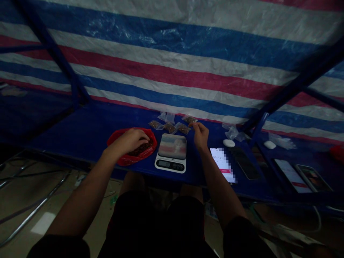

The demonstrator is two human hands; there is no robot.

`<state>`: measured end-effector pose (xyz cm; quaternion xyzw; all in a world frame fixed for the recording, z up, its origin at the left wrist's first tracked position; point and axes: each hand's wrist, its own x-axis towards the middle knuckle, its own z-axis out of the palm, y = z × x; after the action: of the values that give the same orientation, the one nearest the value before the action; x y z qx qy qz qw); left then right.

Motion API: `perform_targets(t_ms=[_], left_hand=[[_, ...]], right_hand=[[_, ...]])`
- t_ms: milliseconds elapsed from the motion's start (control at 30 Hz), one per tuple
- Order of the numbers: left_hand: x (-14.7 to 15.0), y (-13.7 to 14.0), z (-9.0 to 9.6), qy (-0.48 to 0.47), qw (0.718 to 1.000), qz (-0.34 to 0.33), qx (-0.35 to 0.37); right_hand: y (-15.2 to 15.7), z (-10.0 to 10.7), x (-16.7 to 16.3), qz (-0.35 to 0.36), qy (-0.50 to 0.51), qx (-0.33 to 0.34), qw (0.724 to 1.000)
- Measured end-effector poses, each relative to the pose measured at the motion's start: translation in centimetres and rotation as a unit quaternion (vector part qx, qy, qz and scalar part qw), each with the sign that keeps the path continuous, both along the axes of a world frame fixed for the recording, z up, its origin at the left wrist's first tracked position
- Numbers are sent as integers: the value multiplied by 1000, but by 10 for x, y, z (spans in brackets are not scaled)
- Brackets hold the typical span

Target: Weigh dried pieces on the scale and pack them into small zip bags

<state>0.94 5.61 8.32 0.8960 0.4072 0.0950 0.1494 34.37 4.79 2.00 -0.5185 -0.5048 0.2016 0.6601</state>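
The left hand (134, 138) sits left of the frame's centre, over the red bag (129, 160) and its brown bits (142, 147); its fingers curl down toward them, though I cannot tell whether they hold any; the right hand (201, 135), right of centre, has its fingers drawn narrow at a small clear bag (189, 119), their grip unclear; three filled packets (169, 127) lie left of that; the white scale (172, 147) stands mid-frame on the blue counter (88, 129), a lit phone (219, 159) to its right.
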Motion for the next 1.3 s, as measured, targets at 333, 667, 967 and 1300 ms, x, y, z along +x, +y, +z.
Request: perform_targets(t_ms=[333, 667, 967, 1300], left_hand=[[65, -2, 30, -156, 984, -80, -8], [126, -4, 16, -62, 981, -180, 42], [131, -7, 13, -37, 981, -188, 37], [130, -11, 16, -47, 977, -206, 6]], right_hand=[[-4, -14, -3, 18, -21, -30, 999], [-5, -17, -5, 41, -23, -34, 998], [-3, -20, -5, 52, -28, -34, 998], [-4, -21, -5, 52, -62, -40, 996]])
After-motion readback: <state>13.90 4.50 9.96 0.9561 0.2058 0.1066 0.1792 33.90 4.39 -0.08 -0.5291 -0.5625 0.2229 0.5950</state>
